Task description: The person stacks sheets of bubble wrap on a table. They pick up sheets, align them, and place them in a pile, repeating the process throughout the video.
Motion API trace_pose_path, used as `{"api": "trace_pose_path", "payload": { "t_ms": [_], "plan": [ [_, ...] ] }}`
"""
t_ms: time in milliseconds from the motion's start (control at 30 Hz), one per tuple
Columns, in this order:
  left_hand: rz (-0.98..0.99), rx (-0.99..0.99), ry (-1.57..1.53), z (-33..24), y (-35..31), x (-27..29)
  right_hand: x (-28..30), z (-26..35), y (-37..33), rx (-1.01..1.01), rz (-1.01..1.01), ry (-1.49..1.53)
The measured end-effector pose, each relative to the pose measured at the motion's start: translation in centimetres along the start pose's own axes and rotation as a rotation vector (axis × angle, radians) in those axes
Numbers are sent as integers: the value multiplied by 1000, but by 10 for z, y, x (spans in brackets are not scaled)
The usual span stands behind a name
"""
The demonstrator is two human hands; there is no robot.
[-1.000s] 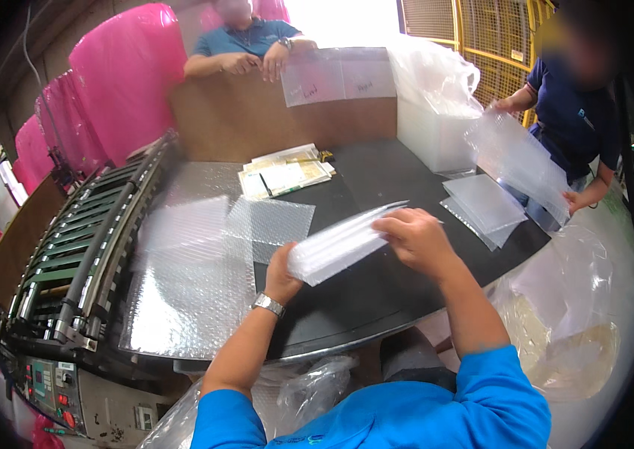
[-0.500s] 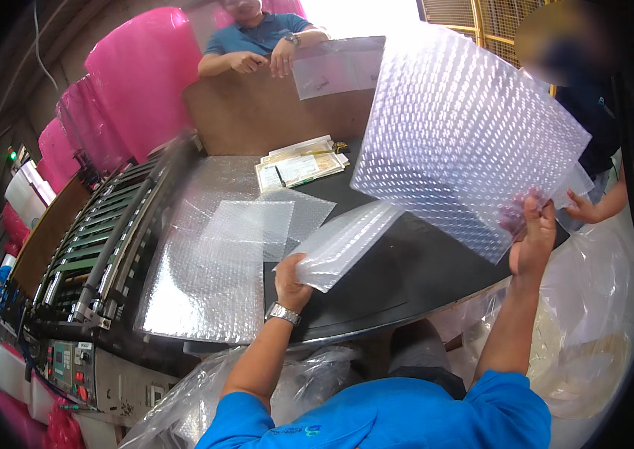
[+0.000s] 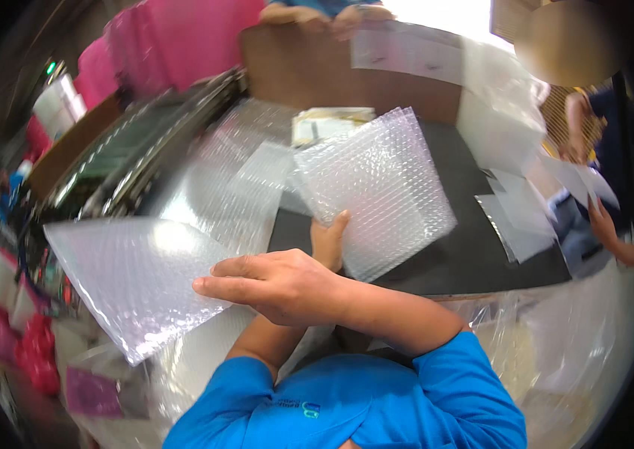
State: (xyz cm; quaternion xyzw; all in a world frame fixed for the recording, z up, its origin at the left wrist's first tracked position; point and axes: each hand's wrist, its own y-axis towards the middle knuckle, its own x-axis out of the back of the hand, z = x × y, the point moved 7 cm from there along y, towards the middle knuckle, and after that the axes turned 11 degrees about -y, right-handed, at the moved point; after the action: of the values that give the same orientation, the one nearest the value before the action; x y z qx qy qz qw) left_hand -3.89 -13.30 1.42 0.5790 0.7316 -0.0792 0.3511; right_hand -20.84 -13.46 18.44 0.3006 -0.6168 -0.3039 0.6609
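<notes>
My left hand (image 3: pixel 330 241) grips the lower left edge of several layered clear bubble-wrap sheets (image 3: pixel 377 191), thumb on top, above the black table. Crossing over my left forearm, my right hand (image 3: pixel 276 284) reaches left. Its fingers lie stretched across the corner of another clear bubble-wrap sheet (image 3: pixel 133 277), which hangs out over the table's left side; the thumb is hidden beneath. Behind my left hand, more bubble-wrap sheets (image 3: pixel 264 168) lie on the table. I cannot tell whether the sheets are closed into bags.
Papers (image 3: pixel 324 123) lie on the black table (image 3: pixel 474 262) before a brown board (image 3: pixel 294 67), where a person rests both hands. A roller machine (image 3: pixel 130 142) stands left. At right, another person handles clear sheets (image 3: pixel 571 179) beside a sheet pile (image 3: pixel 515 217).
My right hand has swung from the right across my left arm with a sheet. My left hand now holds layered sheets in place of the narrow folded one. The view has shifted.
</notes>
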Motion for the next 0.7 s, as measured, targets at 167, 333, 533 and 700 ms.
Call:
{"api": "trace_pose_path", "payload": {
  "t_ms": [167, 333, 533, 700],
  "plan": [
    [-177, 249, -51, 56, -37, 53, -75, 1, -39, -76, 233, 21],
    [-102, 137, 349, 43, -40, 68, -72, 3, -23, -61, 86, 57],
    [-55, 172, 355, 31, -34, 63, -65, 33, 0, 95, -101, 316],
    [-105, 185, 259, 23, -33, 60, -116, 71, -16, 353, 241, 204]
  ]
}}
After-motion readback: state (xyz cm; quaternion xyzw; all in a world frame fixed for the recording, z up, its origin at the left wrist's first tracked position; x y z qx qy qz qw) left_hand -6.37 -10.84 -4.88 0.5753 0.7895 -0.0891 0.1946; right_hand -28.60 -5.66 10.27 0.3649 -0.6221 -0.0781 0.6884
